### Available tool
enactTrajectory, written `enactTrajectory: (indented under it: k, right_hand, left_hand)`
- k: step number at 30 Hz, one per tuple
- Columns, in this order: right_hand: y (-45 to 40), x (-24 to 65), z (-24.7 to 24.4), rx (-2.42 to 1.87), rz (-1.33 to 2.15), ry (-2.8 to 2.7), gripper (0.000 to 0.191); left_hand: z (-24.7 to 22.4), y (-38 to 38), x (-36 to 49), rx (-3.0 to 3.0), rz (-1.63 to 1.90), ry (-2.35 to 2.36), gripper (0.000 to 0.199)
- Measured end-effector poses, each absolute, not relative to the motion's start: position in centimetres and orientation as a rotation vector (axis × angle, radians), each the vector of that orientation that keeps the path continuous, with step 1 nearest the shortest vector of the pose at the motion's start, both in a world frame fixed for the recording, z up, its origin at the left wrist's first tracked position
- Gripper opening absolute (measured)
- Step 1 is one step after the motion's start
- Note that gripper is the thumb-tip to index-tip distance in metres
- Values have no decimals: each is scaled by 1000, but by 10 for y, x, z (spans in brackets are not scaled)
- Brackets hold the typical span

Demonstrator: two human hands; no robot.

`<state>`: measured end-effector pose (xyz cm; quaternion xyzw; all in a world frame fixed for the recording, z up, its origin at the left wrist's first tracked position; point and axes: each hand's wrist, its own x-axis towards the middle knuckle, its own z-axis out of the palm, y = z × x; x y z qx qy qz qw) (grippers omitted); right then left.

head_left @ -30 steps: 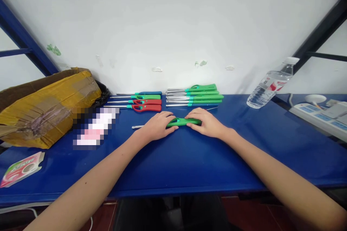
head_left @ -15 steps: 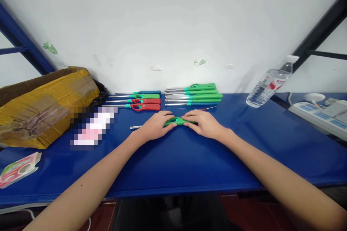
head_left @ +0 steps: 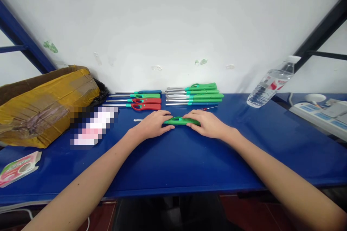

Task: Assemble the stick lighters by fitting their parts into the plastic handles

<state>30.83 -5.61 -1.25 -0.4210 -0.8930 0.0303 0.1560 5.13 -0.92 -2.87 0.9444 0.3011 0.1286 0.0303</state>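
Note:
A green lighter [head_left: 178, 120] with a long metal tube lies crosswise on the blue table [head_left: 179, 162], its tube tip pointing left. My left hand [head_left: 155, 124] grips it where the tube meets the handle, covering part of the tube. Around the handle's right part, the fingers of my right hand [head_left: 207, 123] are closed. Behind my left hand lies a row of lighters with red [head_left: 146, 106], green and blue handles. Another group, mostly green lighters [head_left: 206, 95], rests behind my right hand, with a small red screwdriver [head_left: 207, 108] in front of it.
A box wrapped in yellow tape [head_left: 51, 104] stands at the left, with a blurred-out patch beside it. Near the left edge lies a printed card [head_left: 20, 169]. A water bottle [head_left: 272, 83] and a power strip [head_left: 320, 115] are at the right. Behind is a white wall [head_left: 173, 25].
The green lighter has shifted slightly right and now lies more level, its tube tip a little farther back. My right hand has moved slightly right along with it.

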Motion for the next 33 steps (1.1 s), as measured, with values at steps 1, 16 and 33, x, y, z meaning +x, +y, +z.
enactTrajectory:
  k: [1, 16, 33]
  right_hand:
    - [-56, 309, -13, -1195, 104, -2555, 33]
    - [-60, 287, -25, -1124, -218, -2586, 27]
    - [-69, 266, -18, -1422, -604, -2762, 16]
  left_hand:
    - [-27, -8, 49, 2912, 376, 915, 38]
    - [-34, -16, 59, 3022, 488, 867, 35]
    - [-36, -20, 63, 2907, 498, 940, 33]
